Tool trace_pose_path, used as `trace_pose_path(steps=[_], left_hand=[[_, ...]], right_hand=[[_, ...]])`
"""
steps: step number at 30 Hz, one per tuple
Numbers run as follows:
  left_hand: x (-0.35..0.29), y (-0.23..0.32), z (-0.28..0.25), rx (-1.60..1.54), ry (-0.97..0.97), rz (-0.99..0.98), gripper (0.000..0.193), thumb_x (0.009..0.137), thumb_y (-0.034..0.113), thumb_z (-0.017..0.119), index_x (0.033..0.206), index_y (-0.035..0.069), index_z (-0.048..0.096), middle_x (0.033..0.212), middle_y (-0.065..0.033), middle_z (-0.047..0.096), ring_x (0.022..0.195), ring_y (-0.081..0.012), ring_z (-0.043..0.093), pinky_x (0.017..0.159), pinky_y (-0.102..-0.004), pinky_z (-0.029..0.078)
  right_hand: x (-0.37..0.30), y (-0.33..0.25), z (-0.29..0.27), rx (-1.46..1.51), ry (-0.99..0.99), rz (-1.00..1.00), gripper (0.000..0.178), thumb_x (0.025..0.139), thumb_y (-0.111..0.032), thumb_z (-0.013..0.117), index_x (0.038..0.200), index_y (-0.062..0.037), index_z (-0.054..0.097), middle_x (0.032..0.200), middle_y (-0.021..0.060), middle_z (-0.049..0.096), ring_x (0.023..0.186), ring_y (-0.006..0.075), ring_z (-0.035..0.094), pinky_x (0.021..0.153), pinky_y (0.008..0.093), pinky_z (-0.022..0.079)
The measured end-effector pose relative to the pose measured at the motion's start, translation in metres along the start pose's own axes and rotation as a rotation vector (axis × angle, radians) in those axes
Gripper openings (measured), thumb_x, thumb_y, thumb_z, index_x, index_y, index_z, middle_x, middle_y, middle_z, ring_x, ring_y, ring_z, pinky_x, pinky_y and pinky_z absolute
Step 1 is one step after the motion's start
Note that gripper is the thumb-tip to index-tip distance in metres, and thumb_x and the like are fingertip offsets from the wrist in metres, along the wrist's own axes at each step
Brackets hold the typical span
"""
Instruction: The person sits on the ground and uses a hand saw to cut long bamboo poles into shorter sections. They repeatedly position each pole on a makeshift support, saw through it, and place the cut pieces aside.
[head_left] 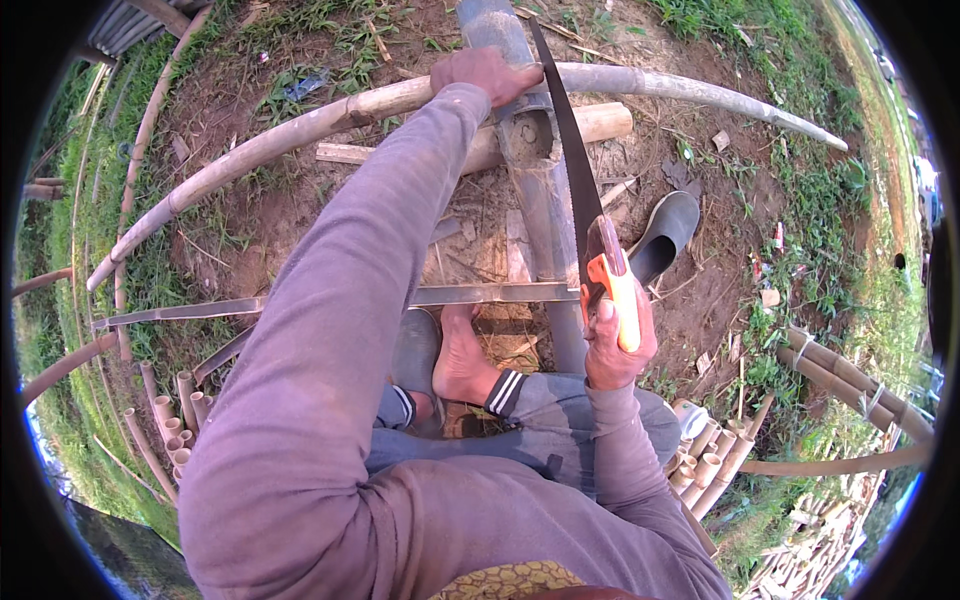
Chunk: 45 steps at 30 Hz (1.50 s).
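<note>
My right hand point(618, 345) is closed round the orange handle of a handsaw point(578, 150), whose long dark blade points away from me. The blade crosses a long bamboo pole point(690, 88) that lies from left to right. My left hand point(485, 76) is wrapped over this pole just left of the blade, its thumb close to the saw. Beneath the pole, a thicker grey bamboo piece point(540, 195) with a cut-out runs toward me. A split bamboo strip point(500, 293) lies across it, nearer my feet.
A short bamboo log point(600, 122) lies under the crossing. One loose grey shoe point(665, 235) is on the dirt at right; my bare foot point(465, 360) is beside a shod one. Cut bamboo tubes point(708, 465) stand near my right leg, more tubes point(176, 437) at left.
</note>
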<state>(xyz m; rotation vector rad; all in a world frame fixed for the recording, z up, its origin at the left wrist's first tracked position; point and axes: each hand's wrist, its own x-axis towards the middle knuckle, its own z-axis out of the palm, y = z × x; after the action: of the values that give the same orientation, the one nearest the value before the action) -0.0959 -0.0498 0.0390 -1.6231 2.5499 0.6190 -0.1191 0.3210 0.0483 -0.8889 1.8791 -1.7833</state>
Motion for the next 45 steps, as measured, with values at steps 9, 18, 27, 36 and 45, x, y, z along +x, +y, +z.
trace_pose_path(steps=[9, 18, 27, 36, 45], left_hand=[[0.007, -0.008, 0.005, -0.034, 0.014, 0.052, 0.085, 0.085, 0.079, 0.059, 0.139, 0.015, 0.068, 0.131, -0.0169, 0.074, 0.123, -0.0336, 0.070, 0.104, -0.0449, 0.052], [-0.020, -0.086, -0.022, 0.218, -0.016, 0.157, 0.047, 0.088, 0.036, 0.076, 0.127, 0.012, 0.065, 0.117, -0.0172, 0.076, 0.112, -0.0393, 0.073, 0.097, -0.0503, 0.057], [-0.022, -0.093, -0.019, 0.211, 0.000, 0.202, 0.032, 0.091, 0.023, 0.070, 0.121, 0.012, 0.067, 0.114, -0.0158, 0.077, 0.109, -0.0363, 0.074, 0.093, -0.0491, 0.059], [-0.022, -0.084, -0.026, 0.192, 0.001, 0.192, 0.029, 0.096, 0.020, 0.066, 0.123, 0.012, 0.066, 0.117, -0.0139, 0.077, 0.111, -0.0337, 0.074, 0.094, -0.0485, 0.059], [-0.028, -0.096, -0.022, 0.190, 0.017, 0.219, 0.027, 0.094, 0.016, 0.066, 0.120, 0.011, 0.066, 0.111, -0.0149, 0.077, 0.107, -0.0352, 0.075, 0.091, -0.0495, 0.059]], right_hand=[[0.062, 0.026, 0.035, -0.115, 0.051, -0.128, 0.039, 0.102, -0.011, 0.073, 0.136, 0.0057, 0.063, 0.108, 0.0075, 0.072, 0.083, 0.0085, 0.064, 0.071, 0.0231, 0.053], [0.059, 0.009, 0.044, -0.024, 0.061, -0.017, 0.040, 0.100, -0.008, 0.075, 0.135, 0.0079, 0.064, 0.124, 0.0142, 0.073, 0.108, 0.0174, 0.069, 0.094, 0.0304, 0.055], [-0.037, -0.018, -0.001, -0.017, 0.043, 0.052, 0.041, 0.104, -0.014, 0.071, 0.138, 0.0074, 0.061, 0.122, 0.0153, 0.071, 0.103, 0.0164, 0.071, 0.083, 0.0296, 0.060], [0.107, 0.004, 0.069, 0.035, 0.040, -0.027, 0.027, 0.102, -0.008, 0.074, 0.124, 0.0048, 0.067, 0.098, 0.0029, 0.071, 0.080, 0.0070, 0.067, 0.068, 0.0228, 0.056], [-0.054, -0.034, -0.002, 0.004, -0.008, 0.077, 0.045, 0.107, -0.013, 0.066, 0.144, 0.0091, 0.055, 0.128, 0.0181, 0.069, 0.109, 0.0204, 0.072, 0.090, 0.0302, 0.062]])
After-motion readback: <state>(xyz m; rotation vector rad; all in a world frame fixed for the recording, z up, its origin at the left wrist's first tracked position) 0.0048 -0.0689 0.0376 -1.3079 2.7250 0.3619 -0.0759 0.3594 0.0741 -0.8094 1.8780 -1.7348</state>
